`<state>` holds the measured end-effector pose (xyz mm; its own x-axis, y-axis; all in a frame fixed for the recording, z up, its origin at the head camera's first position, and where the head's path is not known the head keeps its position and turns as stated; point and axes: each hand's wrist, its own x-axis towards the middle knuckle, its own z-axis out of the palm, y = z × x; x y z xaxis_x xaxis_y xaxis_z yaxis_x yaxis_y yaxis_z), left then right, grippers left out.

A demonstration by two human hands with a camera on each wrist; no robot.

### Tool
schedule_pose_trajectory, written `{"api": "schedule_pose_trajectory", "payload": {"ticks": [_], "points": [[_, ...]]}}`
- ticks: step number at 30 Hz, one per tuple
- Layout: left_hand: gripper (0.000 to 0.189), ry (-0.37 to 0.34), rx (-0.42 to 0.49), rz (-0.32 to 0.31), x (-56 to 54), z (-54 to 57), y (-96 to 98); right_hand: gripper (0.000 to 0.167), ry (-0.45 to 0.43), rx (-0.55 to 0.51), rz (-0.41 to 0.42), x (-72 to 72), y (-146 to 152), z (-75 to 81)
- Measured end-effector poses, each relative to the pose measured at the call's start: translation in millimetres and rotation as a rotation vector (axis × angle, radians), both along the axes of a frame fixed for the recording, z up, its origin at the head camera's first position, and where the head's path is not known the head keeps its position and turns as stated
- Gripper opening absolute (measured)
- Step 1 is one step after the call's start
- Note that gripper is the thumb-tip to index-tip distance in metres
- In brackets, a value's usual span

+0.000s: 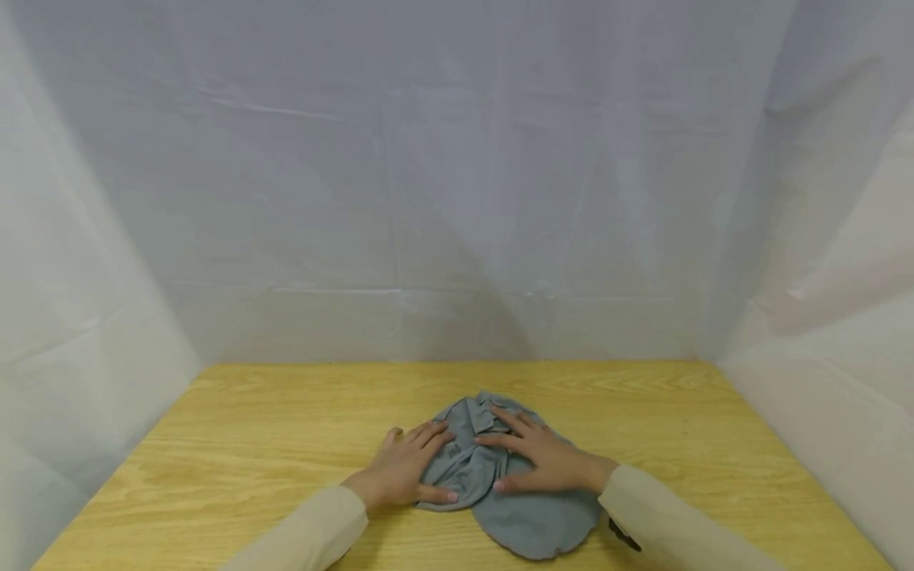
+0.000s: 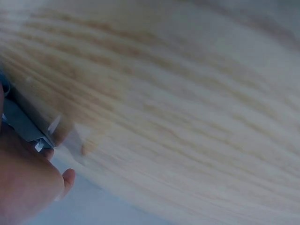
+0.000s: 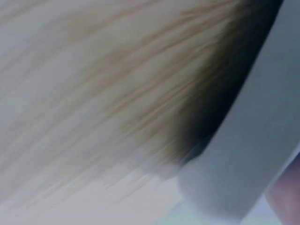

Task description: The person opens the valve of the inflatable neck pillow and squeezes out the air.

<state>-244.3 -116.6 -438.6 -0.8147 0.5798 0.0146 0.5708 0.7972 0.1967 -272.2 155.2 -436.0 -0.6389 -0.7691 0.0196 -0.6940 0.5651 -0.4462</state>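
A soft grey-blue cloth piece (image 1: 539,519) lies on the table in the head view, like a floppy folded hat; its exact kind is unclear. It has gathered folds in the middle and rounded flat flaps at the left and front right. My left hand (image 1: 403,468) rests on its left flap, fingers spread and thumb along the near edge. Across the gathered middle lies my right hand (image 1: 546,460), its fingers also spread. In the left wrist view, part of the left hand (image 2: 30,180) shows beside a strip of cloth (image 2: 21,122). The right wrist view mostly shows table and a blurred pale shape.
The wooden table (image 1: 286,428) has visible grain and a straight back edge. White sheeting (image 1: 400,182) hangs behind it, with more sheeting on the left (image 1: 78,317) and right (image 1: 821,317). Beige sleeves (image 1: 314,527) cover both forearms.
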Motion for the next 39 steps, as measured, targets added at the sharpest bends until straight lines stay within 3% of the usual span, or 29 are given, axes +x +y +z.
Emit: {"api": "schedule_pose_trajectory", "payload": {"ticks": [8, 16, 26, 32, 39], "points": [[0.086, 0.01, 0.02, -0.005, 3.3, 5.5, 0.2, 0.091, 0.032, 0.007, 0.076, 11.5, 18, -0.1], [0.087, -0.009, 0.032, -0.002, 2.4, 6.2, 0.5, 0.082, 0.125, 0.015, 0.08, 17.8, 19, -7.0], [0.088, -0.012, 0.025, 0.005, 1.2, -0.2, -1.3, 0.078, 0.145, 0.033, 0.071, 22.2, 19, -9.5], [0.09, -0.011, 0.021, 0.018, 0.9, -3.7, -2.2, 0.085, 0.117, 0.024, 0.07, 21.7, 21, -8.6], [0.089, -0.028, 0.032, 0.019, 3.5, 1.7, -2.0, 0.094, 0.073, 0.009, 0.117, 20.4, 30, -7.6]]}}
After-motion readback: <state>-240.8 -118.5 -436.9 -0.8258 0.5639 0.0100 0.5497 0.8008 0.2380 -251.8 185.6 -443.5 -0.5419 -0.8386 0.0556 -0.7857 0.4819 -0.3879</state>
